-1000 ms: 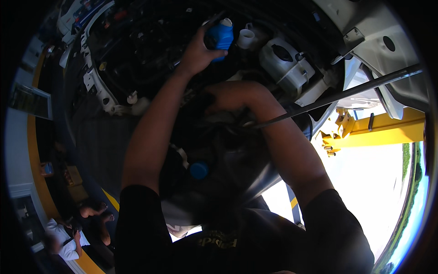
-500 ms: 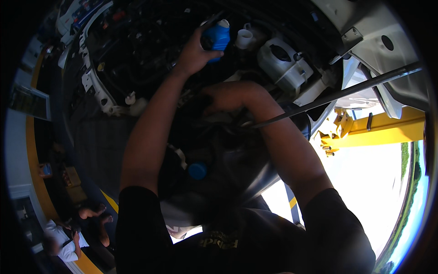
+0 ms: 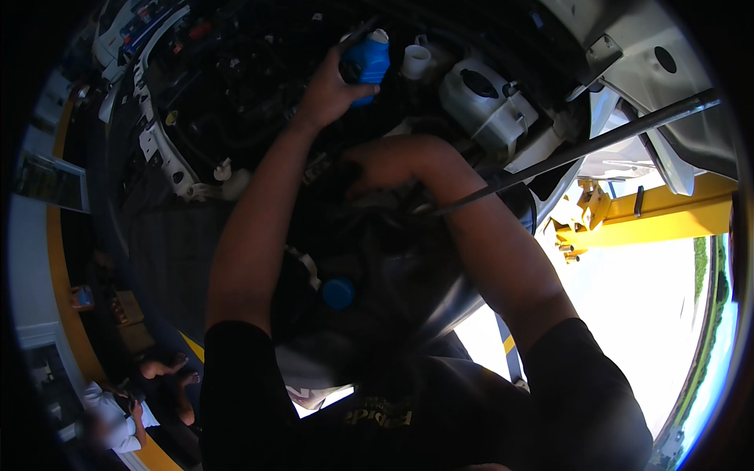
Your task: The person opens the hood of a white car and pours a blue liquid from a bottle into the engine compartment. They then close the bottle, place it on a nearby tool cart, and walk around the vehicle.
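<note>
My left hand [image 3: 330, 90] is wrapped round a blue plastic bottle [image 3: 367, 63] over the engine bay, with the bottle's pale, uncapped mouth toward the far side. Bent inward below it, my right hand [image 3: 383, 166] reaches down among dark parts near the front of the bay. Shadow hides its fingertips and whatever they touch. To the right of the bottle stand a small white open-topped filler neck [image 3: 416, 61] and a whitish translucent reservoir [image 3: 483, 96] with a black cap. A round blue cap [image 3: 338, 293] lies on the dark cover [image 3: 393, 314] in front of me.
A metal prop rod [image 3: 581, 149] slants across the right side, passing close to my right forearm. Beyond it is a yellow steel beam [image 3: 652, 214]. At lower left, a person [image 3: 118, 416] in a white shirt sits beside a wall, near a brown box [image 3: 129, 308].
The view has shifted slightly. My left hand still grips the bottle in nearly the same place, and my right hand stays low in the bay.
</note>
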